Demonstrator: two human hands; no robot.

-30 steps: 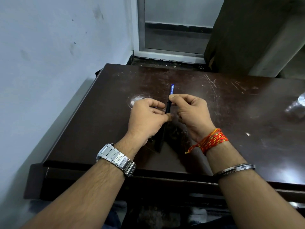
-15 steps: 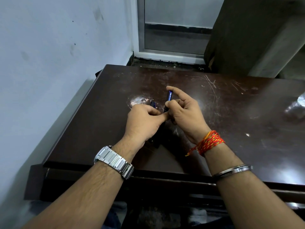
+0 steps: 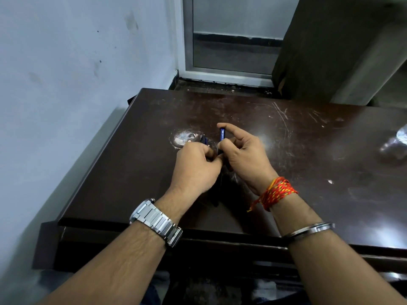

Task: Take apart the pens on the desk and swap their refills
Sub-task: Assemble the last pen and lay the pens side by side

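Note:
Both hands meet above the middle of the dark brown desk (image 3: 136, 164). My right hand (image 3: 244, 157) pinches a dark blue pen barrel (image 3: 222, 136) that stands nearly upright, its index finger stretched over the top end. My left hand (image 3: 196, 168) is closed around a second dark pen part (image 3: 204, 140), of which only a short blue-black tip shows above the knuckles. The two hands touch at the thumbs. Whatever lies between the palms is hidden.
A worn pale patch (image 3: 184, 137) marks the desk just beyond my left hand. A white wall (image 3: 66, 84) runs along the desk's left edge. A window frame (image 3: 226, 71) and a dark cabinet (image 3: 330, 47) stand behind the desk. A bright reflection (image 3: 396, 142) sits at far right.
One long pen held between both hands has come apart into two pieces. My right index finger lifted over the upright barrel, and my left hand shifted slightly left with its piece.

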